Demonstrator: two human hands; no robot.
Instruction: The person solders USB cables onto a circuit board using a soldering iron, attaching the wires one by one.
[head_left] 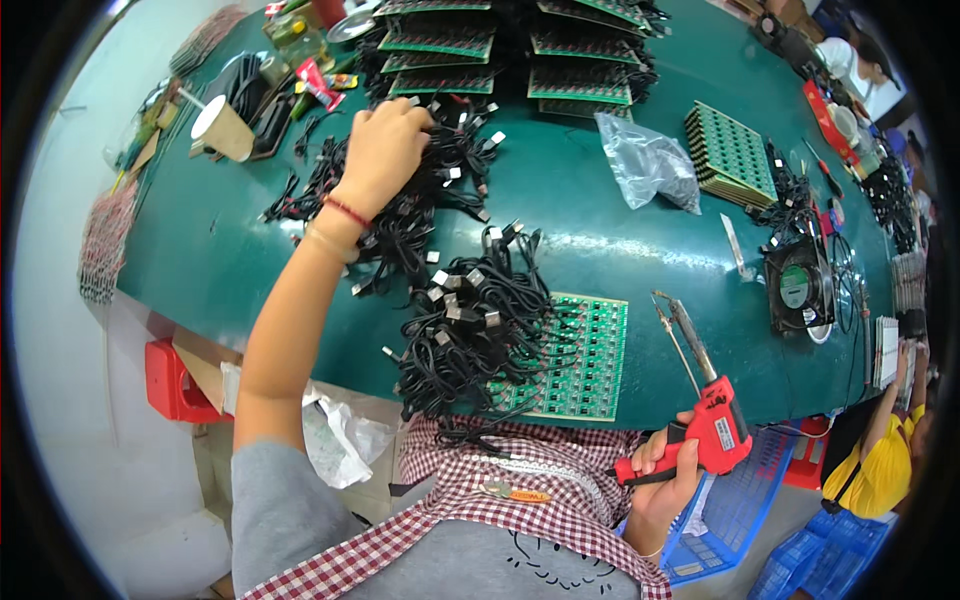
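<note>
My left hand (385, 150) reaches over the heap of black USB cables (400, 215) at the back left. Its fingers curl down into the cables; the fingertips, and whatever they pinch, are hidden. In my right hand (668, 470) is a red soldering gun (716, 430), gripped by its handle, its metal tip pointing up and away from me over the table edge. Before me lies a green circuit board panel (590, 360) with rows of small parts. A bunch of black USB cables (465, 320) covers its left side, several wires running onto the board.
Stacked boards with cables (440, 45) stand at the back of the green table (480, 145). Toward the right are a clear plastic bag (648, 162), a stack of bare boards (730, 155) and a small fan (798, 285). A paper cup (222, 130) tilts at far left. Other people work at far right.
</note>
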